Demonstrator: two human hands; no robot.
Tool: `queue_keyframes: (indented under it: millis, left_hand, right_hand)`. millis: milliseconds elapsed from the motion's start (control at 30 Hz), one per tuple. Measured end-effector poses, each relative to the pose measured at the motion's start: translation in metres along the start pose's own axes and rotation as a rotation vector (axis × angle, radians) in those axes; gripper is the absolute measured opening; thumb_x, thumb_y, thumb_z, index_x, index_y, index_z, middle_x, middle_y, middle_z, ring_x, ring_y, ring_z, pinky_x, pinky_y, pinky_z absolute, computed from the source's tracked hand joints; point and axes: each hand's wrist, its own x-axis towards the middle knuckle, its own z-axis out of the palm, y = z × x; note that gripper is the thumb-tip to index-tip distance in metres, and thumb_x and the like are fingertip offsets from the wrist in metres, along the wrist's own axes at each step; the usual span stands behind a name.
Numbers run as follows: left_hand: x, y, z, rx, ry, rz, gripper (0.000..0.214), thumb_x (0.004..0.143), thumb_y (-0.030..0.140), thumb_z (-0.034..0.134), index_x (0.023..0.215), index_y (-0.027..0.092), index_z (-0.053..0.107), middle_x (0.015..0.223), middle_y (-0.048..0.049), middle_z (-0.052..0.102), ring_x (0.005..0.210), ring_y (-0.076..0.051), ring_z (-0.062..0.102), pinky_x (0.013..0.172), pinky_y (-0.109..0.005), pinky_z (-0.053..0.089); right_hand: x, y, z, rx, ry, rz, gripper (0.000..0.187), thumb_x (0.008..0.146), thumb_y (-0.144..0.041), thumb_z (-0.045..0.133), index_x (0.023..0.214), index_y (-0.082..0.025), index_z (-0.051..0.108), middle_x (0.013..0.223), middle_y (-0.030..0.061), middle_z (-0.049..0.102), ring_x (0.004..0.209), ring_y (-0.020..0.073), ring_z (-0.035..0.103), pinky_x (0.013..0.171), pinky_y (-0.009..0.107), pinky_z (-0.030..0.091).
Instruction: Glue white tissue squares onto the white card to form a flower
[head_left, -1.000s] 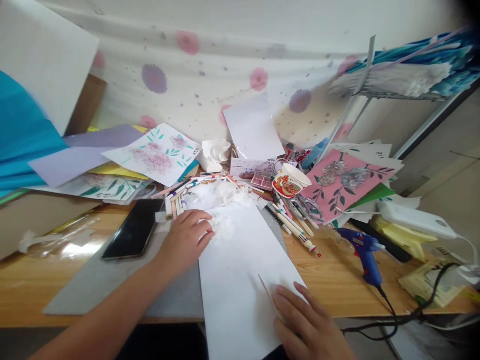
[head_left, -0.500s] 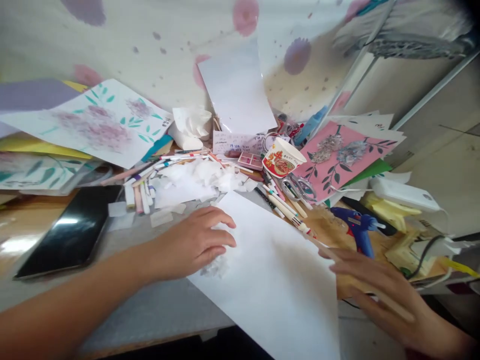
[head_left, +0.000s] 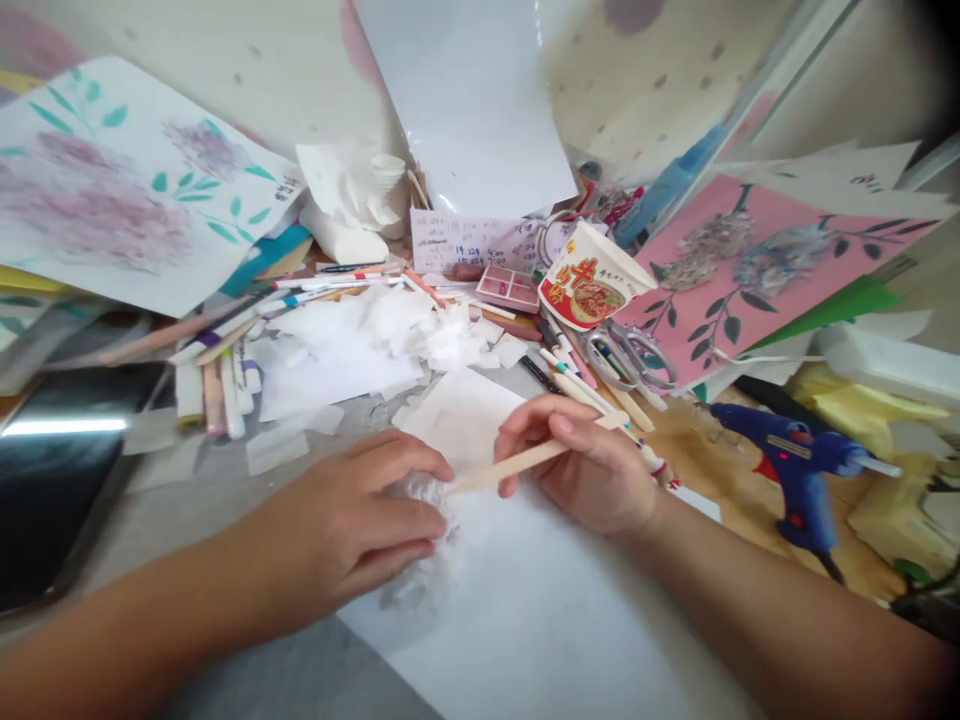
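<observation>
A large white sheet of paper lies at an angle under both hands. On its left part sits a ruffled clump of crumpled white paper. My left hand curls over this clump, thumb and fingers bent against it, partly hiding it. In my right hand is a flat wooden craft stick, held between the thumb and curled fingers. The stick's far tip points left and meets the clump's edge beside my left fingertips; whether it presses into the paper I cannot tell.
Behind the sheet lie torn white paper pieces and several markers. A paper cup and scissors stand further right, near a blue glue gun. A black tablet-like device lies left; flower pictures lean behind.
My right hand has come in from the right with the craft stick, whose tip is now at the clump. My left hand has shifted lower and curls over the clump. The view has moved closer.
</observation>
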Motion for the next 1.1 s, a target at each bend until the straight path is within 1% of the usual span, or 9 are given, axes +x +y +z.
queue_keyframes:
  millis: [67, 200, 367, 533, 767, 833, 933, 1033, 1100]
  left_hand:
    - [-0.001, 0.001, -0.001, -0.002, -0.001, -0.036, 0.019, 0.092, 0.022, 0.055, 0.095, 0.029, 0.072, 0.117, -0.0048, 0.062, 0.102, -0.020, 0.061, 0.083, -0.028, 0.052]
    - [-0.001, 0.000, 0.000, -0.002, -0.040, -0.061, 0.016, 0.089, 0.022, 0.058, 0.093, 0.030, 0.071, 0.117, -0.0024, 0.063, 0.099, -0.018, 0.063, 0.081, -0.026, 0.053]
    - [-0.003, -0.002, 0.003, 0.027, -0.068, -0.071, 0.015, 0.087, 0.020, 0.057, 0.091, 0.030, 0.069, 0.121, -0.0015, 0.061, 0.097, -0.019, 0.064, 0.080, -0.026, 0.055]
    - [-0.006, 0.001, 0.002, 0.041, -0.082, -0.068, 0.015, 0.088, 0.021, 0.057, 0.091, 0.030, 0.068, 0.123, -0.0007, 0.060, 0.101, -0.020, 0.063, 0.081, -0.027, 0.055]
    - [-0.005, 0.001, 0.002, 0.010, -0.117, -0.090, 0.014, 0.089, 0.022, 0.056, 0.090, 0.028, 0.068, 0.125, -0.0021, 0.059, 0.101, -0.020, 0.061, 0.082, -0.027, 0.055]
    - [-0.006, 0.004, 0.003, -0.013, -0.110, -0.115, 0.018, 0.089, 0.017, 0.053, 0.091, 0.028, 0.067, 0.126, -0.0019, 0.057, 0.104, -0.019, 0.061, 0.084, -0.027, 0.054]
    - [-0.009, 0.007, 0.003, -0.071, -0.044, -0.175, 0.021, 0.087, 0.016, 0.050, 0.091, 0.030, 0.066, 0.126, 0.0002, 0.057, 0.106, -0.017, 0.061, 0.084, -0.024, 0.053]
    - [-0.009, -0.001, -0.002, -0.060, 0.120, -0.239, 0.019, 0.089, 0.019, 0.049, 0.097, 0.029, 0.064, 0.115, 0.0005, 0.063, 0.099, -0.015, 0.063, 0.082, -0.023, 0.053]
    - [-0.005, -0.010, -0.009, 0.063, 0.254, -0.341, 0.014, 0.091, 0.022, 0.050, 0.097, 0.027, 0.062, 0.098, 0.0005, 0.068, 0.087, -0.015, 0.066, 0.075, -0.024, 0.053]
  right_hand:
    - [-0.003, 0.003, -0.001, 0.044, 0.013, 0.044, 0.031, 0.081, -0.047, 0.064, 0.075, -0.017, 0.072, 0.061, 0.0026, 0.072, 0.051, 0.0170, 0.067, 0.051, 0.029, 0.053]
    - [-0.008, 0.005, -0.001, -0.009, 0.106, 0.063, 0.040, 0.083, -0.048, 0.064, 0.058, -0.018, 0.064, 0.040, -0.0042, 0.053, 0.036, 0.0100, 0.050, 0.040, 0.021, 0.040]
    - [-0.012, 0.004, 0.002, -0.171, 0.096, 0.125, 0.043, 0.089, -0.051, 0.058, 0.064, -0.016, 0.064, 0.047, -0.0036, 0.054, 0.038, 0.0075, 0.047, 0.037, 0.019, 0.030]
    - [-0.012, -0.001, 0.006, -0.300, 0.056, 0.117, 0.042, 0.091, -0.048, 0.055, 0.062, -0.018, 0.062, 0.047, -0.0041, 0.049, 0.041, 0.0079, 0.043, 0.038, 0.019, 0.028]
    - [-0.013, 0.000, 0.006, -0.276, 0.049, 0.120, 0.040, 0.090, -0.045, 0.056, 0.061, -0.017, 0.062, 0.048, -0.0033, 0.051, 0.042, 0.0080, 0.044, 0.039, 0.019, 0.028]
    - [-0.012, 0.002, 0.005, -0.211, 0.111, 0.103, 0.042, 0.087, -0.048, 0.060, 0.060, -0.017, 0.063, 0.046, -0.0026, 0.052, 0.040, 0.0085, 0.045, 0.038, 0.020, 0.028]
    - [-0.006, 0.004, 0.005, -0.085, 0.322, 0.007, 0.043, 0.080, -0.054, 0.066, 0.058, -0.017, 0.063, 0.044, -0.0020, 0.052, 0.039, 0.0101, 0.049, 0.038, 0.020, 0.032]
    - [0.003, 0.006, 0.005, 0.010, 0.523, -0.098, 0.040, 0.075, -0.054, 0.071, 0.060, -0.017, 0.064, 0.047, -0.0023, 0.054, 0.042, 0.0101, 0.051, 0.046, 0.021, 0.044]
    - [0.008, 0.008, 0.005, 0.034, 0.557, -0.120, 0.039, 0.075, -0.054, 0.071, 0.062, -0.018, 0.064, 0.046, -0.0026, 0.053, 0.043, 0.0098, 0.050, 0.050, 0.022, 0.047]
